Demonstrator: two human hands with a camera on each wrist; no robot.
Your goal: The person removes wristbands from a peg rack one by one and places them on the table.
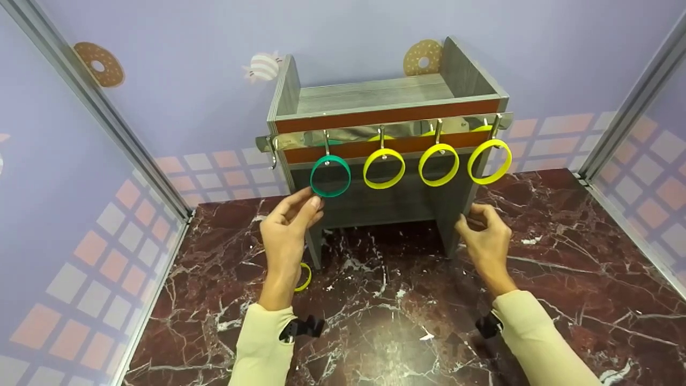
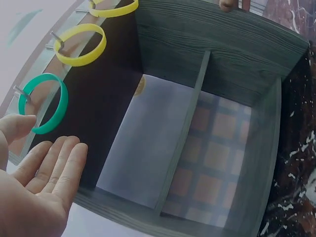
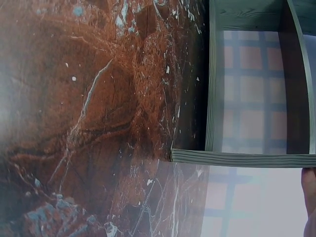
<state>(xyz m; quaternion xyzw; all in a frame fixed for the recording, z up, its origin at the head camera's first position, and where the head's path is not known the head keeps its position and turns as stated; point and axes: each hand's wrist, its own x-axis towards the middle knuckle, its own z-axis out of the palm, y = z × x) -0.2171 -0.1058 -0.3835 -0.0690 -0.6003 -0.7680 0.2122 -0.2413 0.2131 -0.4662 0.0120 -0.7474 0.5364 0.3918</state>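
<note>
A green ring [image 1: 330,195] hangs from a hook on the metal rail [image 1: 289,140] of a grey wooden shelf [image 1: 348,99]. My left hand [image 1: 284,233] is just below it, fingertips right at its lower rim. In the left wrist view, the thumb lies beside the ring [image 2: 63,106] and the other fingers are spread away from it, nearly straight. My right hand [image 1: 489,238] grips the front edge of the shelf's right side panel, thumb on the inner side. Three yellow rings [image 1: 384,187] hang on the hooks to the right of the green one.
A bare hook [image 1: 274,158] is at the rail's left end. Another yellow ring [image 1: 309,277] is on the dark red marble tabletop [image 1: 375,327], partly hidden behind my left wrist. Patterned walls [image 1: 187,80] stand behind and at both sides.
</note>
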